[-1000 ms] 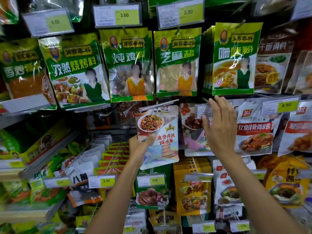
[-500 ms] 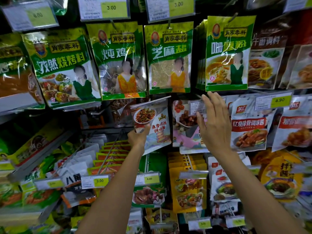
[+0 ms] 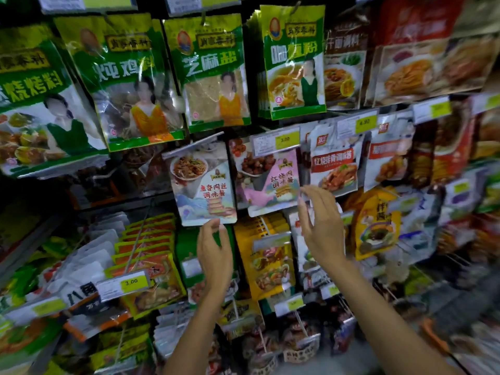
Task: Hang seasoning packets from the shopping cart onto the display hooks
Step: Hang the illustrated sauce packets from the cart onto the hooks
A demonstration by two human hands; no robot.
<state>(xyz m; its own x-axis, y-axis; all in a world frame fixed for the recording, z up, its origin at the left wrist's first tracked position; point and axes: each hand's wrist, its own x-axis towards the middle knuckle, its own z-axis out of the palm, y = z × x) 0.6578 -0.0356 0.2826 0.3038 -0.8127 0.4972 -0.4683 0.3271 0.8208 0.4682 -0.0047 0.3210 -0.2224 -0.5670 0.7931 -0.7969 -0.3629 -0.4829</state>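
Sauce packet (image 3: 203,185) hangs in the middle row just beside the pink packet (image 3: 267,182), no longer gripped. Left hand (image 3: 215,253) has dropped beneath it, fingers loose, tips at its bottom edge. Right hand (image 3: 323,228) has come down from the price tag (image 3: 276,140), fingers spread and holding nothing.

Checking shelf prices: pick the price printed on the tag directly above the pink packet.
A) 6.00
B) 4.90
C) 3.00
C: the tag hanging over the top of the pink packet reads 3.00 on its yellow part.
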